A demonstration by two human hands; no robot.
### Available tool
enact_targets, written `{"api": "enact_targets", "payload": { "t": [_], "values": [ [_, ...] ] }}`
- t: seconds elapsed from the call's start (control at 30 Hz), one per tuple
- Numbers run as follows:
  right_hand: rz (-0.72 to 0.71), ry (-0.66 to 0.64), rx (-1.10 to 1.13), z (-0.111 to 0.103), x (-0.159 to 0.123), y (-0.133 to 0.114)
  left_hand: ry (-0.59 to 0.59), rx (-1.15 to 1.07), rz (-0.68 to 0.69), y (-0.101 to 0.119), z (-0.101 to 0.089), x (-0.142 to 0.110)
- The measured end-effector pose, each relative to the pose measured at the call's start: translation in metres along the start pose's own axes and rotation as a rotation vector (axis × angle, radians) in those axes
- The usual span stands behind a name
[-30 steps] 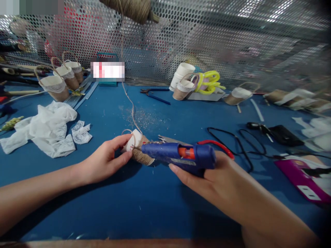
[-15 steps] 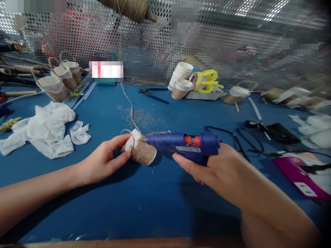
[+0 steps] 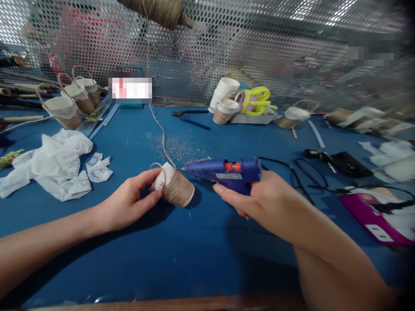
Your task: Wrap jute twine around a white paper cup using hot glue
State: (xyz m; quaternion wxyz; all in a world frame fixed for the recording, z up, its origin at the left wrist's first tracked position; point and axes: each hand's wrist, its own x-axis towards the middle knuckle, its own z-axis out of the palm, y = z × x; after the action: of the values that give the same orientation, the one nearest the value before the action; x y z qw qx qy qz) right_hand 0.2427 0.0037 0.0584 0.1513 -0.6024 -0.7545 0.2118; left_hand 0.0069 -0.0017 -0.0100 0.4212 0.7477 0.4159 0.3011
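My left hand (image 3: 138, 198) is closed on the rim end of a small paper cup (image 3: 179, 189), which lies tilted on the blue table. Brown twine wraps the cup's lower part, its upper band is bare white, and a twine loop stands at the rim. My right hand (image 3: 259, 201) grips a blue glue gun (image 3: 223, 169), pointed left. The nozzle is at the far side of the cup by the edge of the wrapping; whether it touches cannot be made out. A loose strand of twine (image 3: 163, 138) runs from the cup to a spool (image 3: 162, 12) overhead.
White lace (image 3: 61, 164) lies on the left, with several finished twine cups (image 3: 63, 112) behind it. Blue-handled pliers (image 3: 191, 119), stacked white cups (image 3: 224, 93) and a yellow coil (image 3: 257, 101) sit at the back. On the right are a black cable (image 3: 295, 172) and a purple packet (image 3: 372, 216).
The glue gun's nozzle has moved from the front of the cup's white band to the cup's far side. My left hand holds the cup nearly as before.
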Motion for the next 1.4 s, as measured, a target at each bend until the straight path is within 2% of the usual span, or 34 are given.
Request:
{"api": "enact_targets", "payload": {
  "t": [0.17,0.6,0.8,1.0,1.2,1.4],
  "values": [
    [0.024,-0.014,0.017,-0.0018,-0.0034,-0.0005,0.004,0.019,0.007,0.0008,-0.0008,0.0004],
    [-0.074,-0.026,-0.008,-0.0028,-0.0091,0.0062,-0.007,0.024,0.009,0.0001,-0.0008,0.0002],
    [-0.016,-0.023,-0.008,-0.0016,-0.0058,0.0042,-0.009,0.016,-0.01,0.0007,-0.0014,0.0008],
    [-0.114,-0.049,-0.034,-0.002,-0.0089,0.0052,-0.006,0.026,-0.01,-0.0007,-0.0017,0.0],
    [-0.042,-0.019,-0.014,-0.0017,-0.0051,0.0019,-0.003,0.035,-0.016,0.0005,-0.0008,-0.0003],
    [-0.12,-0.035,-0.034,-0.0028,-0.0097,0.0055,-0.007,0.04,-0.02,0.0032,-0.0007,-0.0001]
  ]
}}
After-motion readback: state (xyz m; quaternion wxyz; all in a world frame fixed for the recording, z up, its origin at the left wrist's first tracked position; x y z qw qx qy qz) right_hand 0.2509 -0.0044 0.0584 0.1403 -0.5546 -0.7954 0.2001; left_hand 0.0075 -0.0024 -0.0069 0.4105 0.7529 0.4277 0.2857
